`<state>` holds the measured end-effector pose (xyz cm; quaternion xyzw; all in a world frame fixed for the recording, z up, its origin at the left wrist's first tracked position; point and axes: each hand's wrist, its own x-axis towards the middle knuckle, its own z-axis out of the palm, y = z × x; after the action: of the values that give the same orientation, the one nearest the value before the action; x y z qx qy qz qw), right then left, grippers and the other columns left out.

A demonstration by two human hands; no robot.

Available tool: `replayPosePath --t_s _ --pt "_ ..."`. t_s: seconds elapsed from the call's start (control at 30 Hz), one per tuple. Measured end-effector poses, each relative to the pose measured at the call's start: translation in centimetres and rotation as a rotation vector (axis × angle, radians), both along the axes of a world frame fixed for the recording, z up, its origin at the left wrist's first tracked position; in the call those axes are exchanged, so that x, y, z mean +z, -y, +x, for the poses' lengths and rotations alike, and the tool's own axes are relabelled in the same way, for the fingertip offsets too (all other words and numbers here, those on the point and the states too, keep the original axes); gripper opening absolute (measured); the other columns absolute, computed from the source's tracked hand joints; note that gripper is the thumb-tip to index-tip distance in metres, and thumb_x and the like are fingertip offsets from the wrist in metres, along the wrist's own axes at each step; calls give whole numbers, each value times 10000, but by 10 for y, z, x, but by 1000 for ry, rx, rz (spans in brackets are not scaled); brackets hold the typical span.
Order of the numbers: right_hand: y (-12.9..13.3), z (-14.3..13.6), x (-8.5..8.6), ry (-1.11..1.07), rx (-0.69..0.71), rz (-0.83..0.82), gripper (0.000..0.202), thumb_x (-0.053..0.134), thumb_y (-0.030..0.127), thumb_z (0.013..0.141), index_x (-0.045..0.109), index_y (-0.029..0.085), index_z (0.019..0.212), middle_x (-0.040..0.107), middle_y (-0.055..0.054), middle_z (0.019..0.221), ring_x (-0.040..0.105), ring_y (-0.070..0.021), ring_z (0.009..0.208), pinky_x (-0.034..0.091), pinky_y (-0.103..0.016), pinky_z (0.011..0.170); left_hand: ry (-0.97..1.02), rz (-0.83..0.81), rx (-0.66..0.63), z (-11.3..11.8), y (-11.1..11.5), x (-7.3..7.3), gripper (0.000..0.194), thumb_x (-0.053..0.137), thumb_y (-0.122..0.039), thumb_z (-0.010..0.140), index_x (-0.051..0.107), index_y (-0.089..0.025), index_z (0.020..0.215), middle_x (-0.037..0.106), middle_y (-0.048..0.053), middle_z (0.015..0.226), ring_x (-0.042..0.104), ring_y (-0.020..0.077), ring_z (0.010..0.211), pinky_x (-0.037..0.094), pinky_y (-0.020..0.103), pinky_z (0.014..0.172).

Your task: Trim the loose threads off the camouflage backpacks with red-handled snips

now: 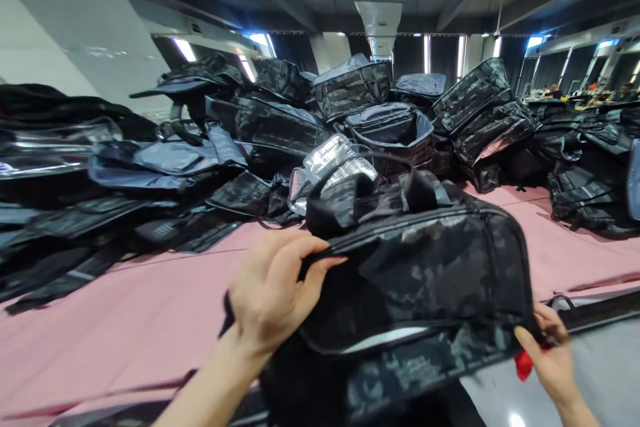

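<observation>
A black and grey camouflage bag [425, 273] is held up in front of me at the table's near edge. My left hand [280, 287] pinches its upper left edge between thumb and fingers. At the lower right corner my right hand [547, 347] grips the bag's edge, thumb on top. Something small and red [523, 365] shows beside the right fingers; its kind is unclear. A pale strip [383, 339] runs along the bag's lower seam. Dark straps rise behind its top edge. The bag's underside is dark and partly out of the frame.
A pink cloth [165, 320] covers the table. Piled camouflage bags [280, 120] stretch across the back, some gaping with grey-blue lining. A silvery lined piece [337, 160] lies behind the held bag. More bags [590, 160] lie at right, with people far off beyond them.
</observation>
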<state>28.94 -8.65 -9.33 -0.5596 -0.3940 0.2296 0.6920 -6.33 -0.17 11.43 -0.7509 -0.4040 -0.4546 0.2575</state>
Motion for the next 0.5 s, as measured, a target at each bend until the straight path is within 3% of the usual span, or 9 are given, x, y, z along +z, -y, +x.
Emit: replayPosePath --t_s 0.13,0.2,0.27,0.37,0.43,0.5 --pt "-22 -11 -46 -44 130 -218 409 739 425 651 653 163 953 686 -82 955 618 -260 943 452 -424 905 25 -313 -10 -3 -20 -110 118 561 -305 793 589 -204 738 640 57 750 611 205 783 482 326 714" --pt "-20 -12 -65 -53 154 -297 402 720 458 663 672 147 914 697 -92 941 627 -262 939 457 -417 900 3 -464 -11 -1 -17 -165 88 561 -283 790 600 -206 773 654 63 790 608 211 800 471 332 720" --pt "-13 -12 -74 -45 118 -346 393 698 485 676 678 140 863 701 -88 893 635 -248 893 474 -386 859 -1 -524 7 1 -1 -208 57 553 -225 784 610 -215 786 663 63 811 605 215 801 457 340 711" --pt "-5 -15 -64 -5 84 -368 399 667 510 700 662 131 825 678 -69 816 622 -211 799 489 -328 758 140 -495 131 6 32 -240 84 593 -222 765 641 -229 834 665 73 856 598 234 837 441 385 771" --pt "-4 -21 -47 28 96 -358 392 627 513 740 638 135 844 645 -51 799 595 -184 757 479 -297 701 338 -482 212 13 53 -247 115 630 -259 746 656 -232 855 658 81 892 589 243 881 425 417 834" --pt "-5 -31 -27 74 148 -338 351 583 484 791 598 151 902 606 -32 803 565 -160 744 462 -280 690 629 -589 218 22 70 -248 144 636 -310 743 661 -225 856 654 81 909 584 241 913 418 424 877"
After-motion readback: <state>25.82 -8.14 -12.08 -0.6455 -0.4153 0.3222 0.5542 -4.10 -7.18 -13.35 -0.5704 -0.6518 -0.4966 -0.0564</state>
